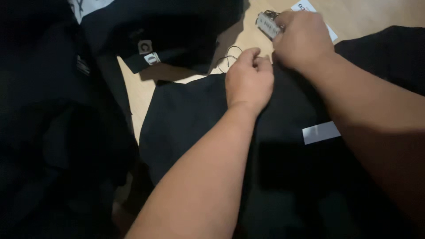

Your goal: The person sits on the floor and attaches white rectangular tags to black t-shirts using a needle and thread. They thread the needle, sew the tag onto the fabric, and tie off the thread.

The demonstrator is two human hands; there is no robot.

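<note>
- So we've got a black garment [199, 119] spread flat on the wooden table [372, 15], and both hands are up at its top edge.
- Our left hand [249, 79] sits on the fabric with the fingers curled in, pinching or pressing down the cloth right at the edge. Can't quite tell if there's anything besides cloth under those fingertips.
- Our right hand [303, 40] is closed around a small hang tag [268, 24], which pokes out past the knuckles just above the garment's edge.
- There's a thin black string loop [230, 57] lying on the table right beside the left hand. Whether it's joined to the tag, we can't tell.
- How far along: going by the looks of it, the tag isn't on the garment yet, or is just being worked on. Nothing folded here either.
- A white label [322, 132] shows lower down on the cloth, between our forearms.
- More black clothes [177, 31] are piled at the top left, with another dark heap [53, 132] along the left side.
- A white paper slip [305, 6] peeks out behind the right hand.
</note>
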